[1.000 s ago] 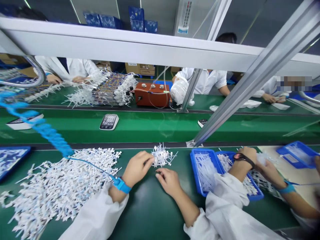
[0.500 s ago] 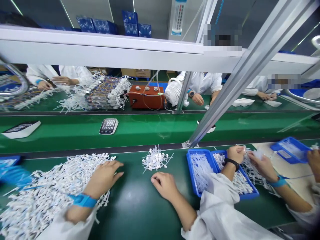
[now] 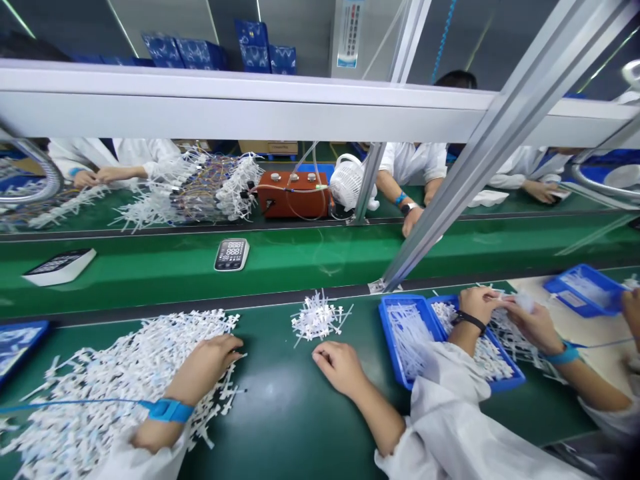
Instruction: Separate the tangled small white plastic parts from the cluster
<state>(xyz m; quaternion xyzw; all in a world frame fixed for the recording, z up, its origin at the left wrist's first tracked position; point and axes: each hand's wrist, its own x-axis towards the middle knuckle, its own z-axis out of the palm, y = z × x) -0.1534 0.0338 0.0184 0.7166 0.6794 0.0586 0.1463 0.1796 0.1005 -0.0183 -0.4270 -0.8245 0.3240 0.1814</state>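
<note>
Cool, fairly even light leaves a soft glare on the green worktop (image 3: 277, 417) and hazy reflections on the green conveyor belt (image 3: 300, 257). Bright streaks cross the dimmer backdrop (image 3: 165, 20). Wide-angle stretch shows toward the edges; the lower-right corner darkens.

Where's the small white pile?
Head view, lower centre: the small white pile lies on the green bench, just beyond the right hand, left of the blue trays.
</note>
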